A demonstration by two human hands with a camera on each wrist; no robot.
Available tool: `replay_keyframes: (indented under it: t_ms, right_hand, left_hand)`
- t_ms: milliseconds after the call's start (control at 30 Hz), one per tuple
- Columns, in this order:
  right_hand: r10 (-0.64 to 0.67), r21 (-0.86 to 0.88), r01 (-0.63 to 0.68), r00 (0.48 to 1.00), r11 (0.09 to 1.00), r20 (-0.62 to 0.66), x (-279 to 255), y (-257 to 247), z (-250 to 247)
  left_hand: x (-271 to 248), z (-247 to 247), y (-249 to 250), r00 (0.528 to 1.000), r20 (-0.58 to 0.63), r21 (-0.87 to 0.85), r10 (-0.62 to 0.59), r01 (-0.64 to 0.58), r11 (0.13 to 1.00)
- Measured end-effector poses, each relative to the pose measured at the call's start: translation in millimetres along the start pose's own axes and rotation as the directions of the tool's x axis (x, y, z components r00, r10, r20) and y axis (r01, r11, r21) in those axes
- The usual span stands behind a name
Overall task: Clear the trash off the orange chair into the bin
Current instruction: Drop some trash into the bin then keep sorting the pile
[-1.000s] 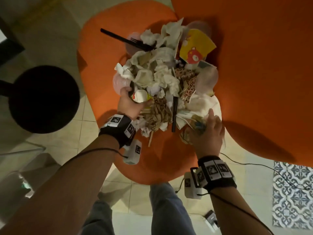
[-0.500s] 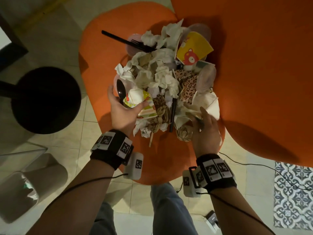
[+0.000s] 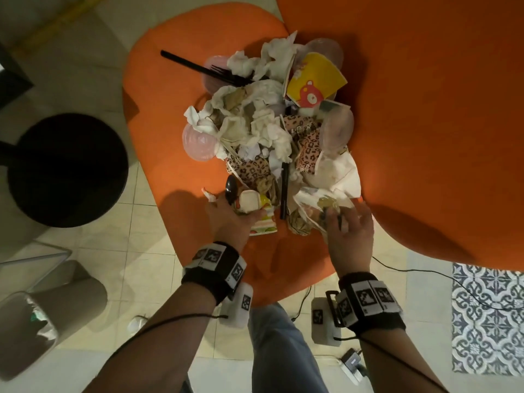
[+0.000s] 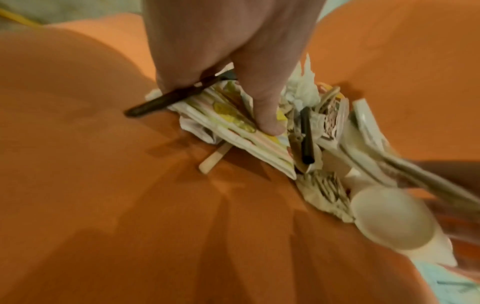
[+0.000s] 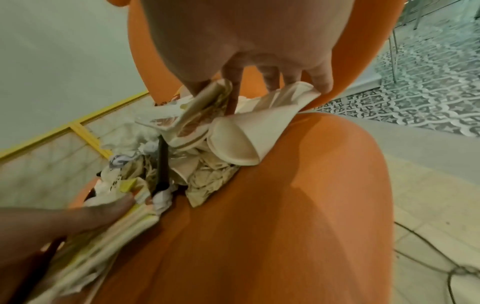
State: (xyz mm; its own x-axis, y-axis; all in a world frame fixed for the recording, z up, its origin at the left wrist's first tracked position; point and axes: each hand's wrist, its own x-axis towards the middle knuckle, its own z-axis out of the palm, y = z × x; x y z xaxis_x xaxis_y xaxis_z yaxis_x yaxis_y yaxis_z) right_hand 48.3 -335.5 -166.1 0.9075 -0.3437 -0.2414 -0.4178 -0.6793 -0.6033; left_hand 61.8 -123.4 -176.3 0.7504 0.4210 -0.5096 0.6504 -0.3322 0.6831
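Pale floor tiles (image 3: pixel 93 242) are surrounding the orange chair (image 3: pixel 181 89); left hand (image 3: pixel 229 219) is gripping a flattened cup (image 3: pixel 262 222); right hand (image 3: pixel 350 236) is pinching wrappers (image 3: pixel 320 199).

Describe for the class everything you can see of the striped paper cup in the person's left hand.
The striped paper cup is flattened and crumpled, with pastel stripes, yellow fruit-slice prints and a white inside. It lies on its side at the near edge of the trash pile on the orange chair. The left hand grips it, thumb pressed on its wall, together with a black plastic spoon. Crumpled napkins touch its far side.
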Motion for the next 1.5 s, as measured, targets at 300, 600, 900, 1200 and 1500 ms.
replay_keyframes:
  t_ms: [300,600,900,1200,1500]
  right_hand:
    - [0.086,-0.102,-0.076,0.992,0.992,0.094,-7.4,-5.3,10.2]
    - [0.144,0.086,-0.165,0.967,0.983,0.212,-2.2,-30.7,9.0]
    - [0.211,0.275,-0.263,0.956,0.925,0.204,0.8,-33.6,-12.8]
    - [0.107,0.195,-0.239,0.849,0.951,0.517,-12.3,-54.6,2.0]
    - [0.141,-0.168,-0.053,0.808,0.984,0.573,-2.9,-58.3,18.5]
  left_hand:
    - [-1.7,7.0,6.5,0.999,-0.031,0.335,-0.044,0.052,0.941]
    - [8.4,2.4,12.1,0.987,0.146,0.083,-0.071,0.059,0.995]
    - [11.9,-24.2,-0.6,0.985,0.154,-0.05,-0.078,0.087,0.995]
    - [3.1,-49.1,-19.2,1.0,0.013,-0.126,-0.028,0.03,0.992]
    - [3.1,-69.5,-26.4,1.0,0.005,-0.012,0.026,-0.026,1.0]
